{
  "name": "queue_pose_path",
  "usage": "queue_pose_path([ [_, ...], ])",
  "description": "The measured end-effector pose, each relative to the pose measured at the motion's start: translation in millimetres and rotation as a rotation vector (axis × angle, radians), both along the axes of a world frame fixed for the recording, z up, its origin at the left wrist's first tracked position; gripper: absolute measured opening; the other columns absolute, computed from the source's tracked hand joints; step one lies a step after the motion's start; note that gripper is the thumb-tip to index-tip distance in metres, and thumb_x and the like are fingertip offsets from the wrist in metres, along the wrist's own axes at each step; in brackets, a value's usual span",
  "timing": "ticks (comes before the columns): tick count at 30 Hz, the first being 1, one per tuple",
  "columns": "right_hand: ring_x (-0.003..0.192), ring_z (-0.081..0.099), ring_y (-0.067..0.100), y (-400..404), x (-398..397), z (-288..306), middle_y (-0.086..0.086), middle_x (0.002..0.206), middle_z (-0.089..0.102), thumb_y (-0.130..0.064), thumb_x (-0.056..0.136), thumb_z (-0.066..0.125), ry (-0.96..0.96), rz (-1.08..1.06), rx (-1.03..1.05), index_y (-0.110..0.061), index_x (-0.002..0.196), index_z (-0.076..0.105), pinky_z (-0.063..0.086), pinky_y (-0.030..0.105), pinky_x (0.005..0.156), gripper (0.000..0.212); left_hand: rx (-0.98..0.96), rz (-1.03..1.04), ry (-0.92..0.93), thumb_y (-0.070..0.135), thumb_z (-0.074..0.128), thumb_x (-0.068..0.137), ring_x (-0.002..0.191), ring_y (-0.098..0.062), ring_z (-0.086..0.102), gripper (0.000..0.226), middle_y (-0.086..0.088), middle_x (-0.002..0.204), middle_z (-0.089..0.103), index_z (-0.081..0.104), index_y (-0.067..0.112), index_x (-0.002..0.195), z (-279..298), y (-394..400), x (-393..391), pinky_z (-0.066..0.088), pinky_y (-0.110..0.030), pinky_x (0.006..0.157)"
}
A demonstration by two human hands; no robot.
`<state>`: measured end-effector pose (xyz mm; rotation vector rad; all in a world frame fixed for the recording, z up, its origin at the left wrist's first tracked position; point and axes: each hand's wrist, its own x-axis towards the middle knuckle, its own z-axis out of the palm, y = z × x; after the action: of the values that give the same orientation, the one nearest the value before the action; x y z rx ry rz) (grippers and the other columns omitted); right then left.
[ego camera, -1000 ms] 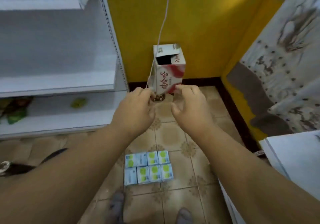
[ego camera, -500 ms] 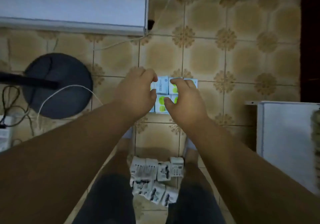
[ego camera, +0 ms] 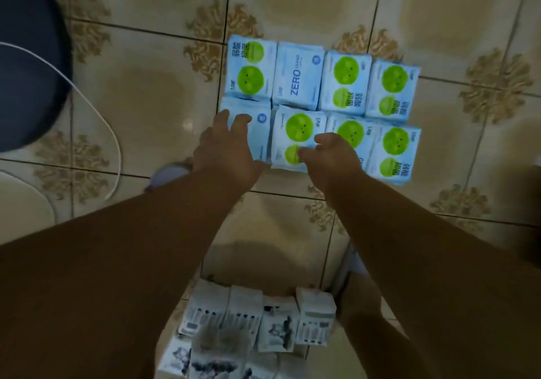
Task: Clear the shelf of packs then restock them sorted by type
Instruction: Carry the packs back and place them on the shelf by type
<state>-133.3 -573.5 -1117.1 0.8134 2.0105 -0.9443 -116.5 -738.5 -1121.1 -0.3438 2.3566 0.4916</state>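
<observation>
From the head camera, eight light-blue plastic packs with green circles (ego camera: 319,103) lie in two rows of four on the beige patterned tile floor (ego camera: 152,91), filling the one o'clock area. The left hand (ego camera: 227,151) reaches over the near-left pack, fingers extended and relaxed, fingertips touching its blue surface. The right hand (ego camera: 330,159) hovers over the second and third packs of the near row, fingers loosely curled, grasping nothing. At six o'clock sits a cluster of white packs with black ink-style printing (ego camera: 257,323). A dark round base (ego camera: 26,62) and a white cable (ego camera: 96,115) lie at ten o'clock.
</observation>
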Motion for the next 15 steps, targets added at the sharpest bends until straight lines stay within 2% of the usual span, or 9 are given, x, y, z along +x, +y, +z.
queue_pose_path([
  [2, 0.103, 0.063, 0.032, -3.8, 0.0, -25.5, 0.009, 0.105, 0.058, -0.020, 0.083, 0.067, 0.006, -0.074, 0.028, -0.014, 0.126, 0.050, 0.052, 0.037, 0.087, 0.047, -0.021, -0.035, -0.054, 0.053, 0.079, 0.070, 0.144, -0.037, 0.020, 0.111, -0.010, 0.162, -0.002, 0.010, 0.034, 0.154, -26.8, 2.3, 0.5, 0.030, -0.050, 0.113],
  [4, 0.100, 0.063, 0.034, -10.2, 0.2, -43.0, 0.009, 0.102, 0.058, -0.020, 0.077, 0.066, 0.035, -0.130, 0.073, -0.016, 0.109, 0.050, 0.055, 0.046, 0.087, 0.036, -0.076, -0.074, -0.028, 0.055, 0.079, 0.071, 0.142, -0.038, 0.021, 0.116, -0.012, 0.162, -0.010, -0.001, 0.036, 0.154, -44.4, 0.6, -0.8, 0.030, -0.049, 0.111],
  [7, 0.092, 0.065, 0.029, -23.0, -2.3, -55.3, 0.006, 0.095, 0.061, -0.029, 0.071, 0.075, 0.061, -0.208, 0.096, -0.007, 0.106, 0.058, 0.057, 0.042, 0.081, 0.045, -0.051, -0.054, 0.085, 0.045, 0.078, 0.073, 0.133, -0.039, 0.034, 0.106, -0.013, 0.161, 0.003, 0.010, 0.036, 0.154, -55.2, -11.5, -0.2, 0.034, -0.049, 0.106],
  [10, 0.085, 0.065, 0.027, -28.9, -13.6, -59.1, 0.003, 0.082, 0.060, -0.039, 0.068, 0.083, 0.076, -0.259, 0.028, -0.007, 0.094, 0.064, 0.057, 0.043, 0.080, 0.045, 0.176, 0.039, 0.144, 0.047, 0.076, 0.066, 0.130, -0.033, 0.041, 0.102, -0.011, 0.156, 0.022, 0.023, 0.036, 0.153, -53.6, -28.2, -1.6, 0.039, -0.046, 0.107],
  [12, 0.082, 0.062, 0.022, -27.9, -22.3, -52.8, -0.002, 0.080, 0.058, -0.043, 0.074, 0.079, 0.091, -0.208, -0.005, -0.014, 0.090, 0.064, 0.054, 0.040, 0.079, 0.037, 0.345, 0.181, 0.164, 0.043, 0.080, 0.071, 0.123, -0.016, 0.050, 0.094, -0.004, 0.143, 0.042, 0.030, 0.035, 0.150, -39.4, -35.3, -7.4, 0.045, -0.029, 0.100],
  [14, 0.075, 0.058, 0.016, -27.6, -27.6, -34.0, -0.004, 0.081, 0.058, -0.042, 0.080, 0.076, 0.122, -0.255, -0.080, -0.018, 0.094, 0.062, 0.048, 0.030, 0.068, 0.031, 0.482, 0.360, 0.104, 0.031, 0.079, 0.079, 0.102, 0.004, 0.058, 0.078, 0.012, 0.123, 0.056, 0.038, 0.035, 0.146, -11.4, -32.6, -15.2, 0.049, -0.010, 0.080],
  [15, 0.074, 0.058, 0.015, -27.3, -29.9, -19.6, -0.003, 0.083, 0.060, -0.041, 0.082, 0.075, 0.113, -0.344, -0.164, -0.018, 0.094, 0.061, 0.049, 0.028, 0.065, 0.030, 0.531, 0.445, 0.058, 0.030, 0.076, 0.082, 0.093, 0.005, 0.060, 0.068, 0.018, 0.114, 0.060, 0.044, 0.036, 0.142, 7.5, -27.3, -20.6, 0.051, -0.010, 0.073],
])
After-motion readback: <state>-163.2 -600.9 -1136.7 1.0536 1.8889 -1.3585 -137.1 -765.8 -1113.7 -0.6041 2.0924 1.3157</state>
